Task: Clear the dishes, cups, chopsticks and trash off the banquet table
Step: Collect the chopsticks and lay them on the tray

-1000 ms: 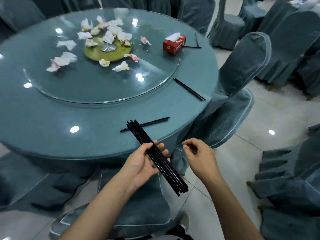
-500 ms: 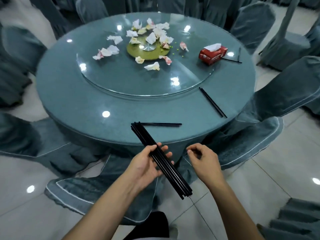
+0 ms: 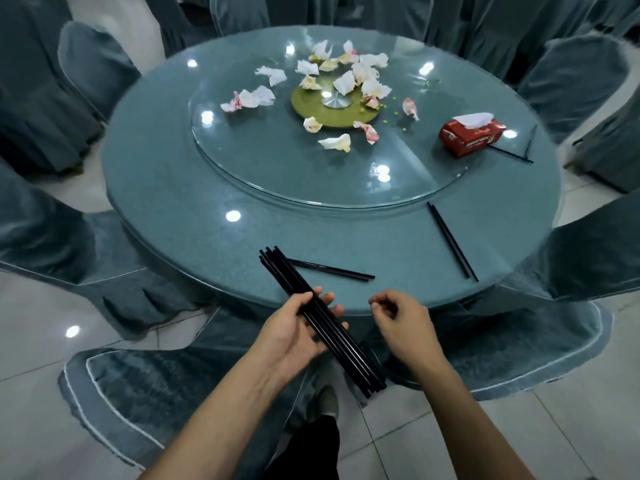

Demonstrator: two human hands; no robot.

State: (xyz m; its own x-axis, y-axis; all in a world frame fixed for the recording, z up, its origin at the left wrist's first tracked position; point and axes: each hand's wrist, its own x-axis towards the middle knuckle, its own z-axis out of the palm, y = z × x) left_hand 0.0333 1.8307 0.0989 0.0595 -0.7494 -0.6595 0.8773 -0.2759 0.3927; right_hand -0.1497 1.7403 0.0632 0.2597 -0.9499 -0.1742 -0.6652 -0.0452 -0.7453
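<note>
My left hand [image 3: 294, 336] holds a bundle of several black chopsticks [image 3: 332, 336] at the near edge of the round teal table [image 3: 166, 188], its thumb curled over them. Just right of the bundle, my right hand [image 3: 403, 323] hovers with its fingers loosely curled and nothing in it. A pair of chopsticks [image 3: 332, 270] lies on the table just beyond the bundle. Another pair [image 3: 452, 240] lies to the right, and a third [image 3: 517, 152] by the red tissue box [image 3: 471, 135]. Crumpled napkins [image 3: 341, 77] litter the glass turntable [image 3: 277, 168].
Chairs in teal covers ring the table: one pushed in just below my hands [image 3: 138, 386], one at the right [image 3: 588, 258], one at the left [image 3: 41, 244]. The floor is pale tile [image 3: 571, 427]. My shoe [image 3: 323, 403] shows under the bundle.
The view has swung right and pulled back, so the table sits more centred. The bundle stays in my left hand; my right hand has kept its place beside it.
</note>
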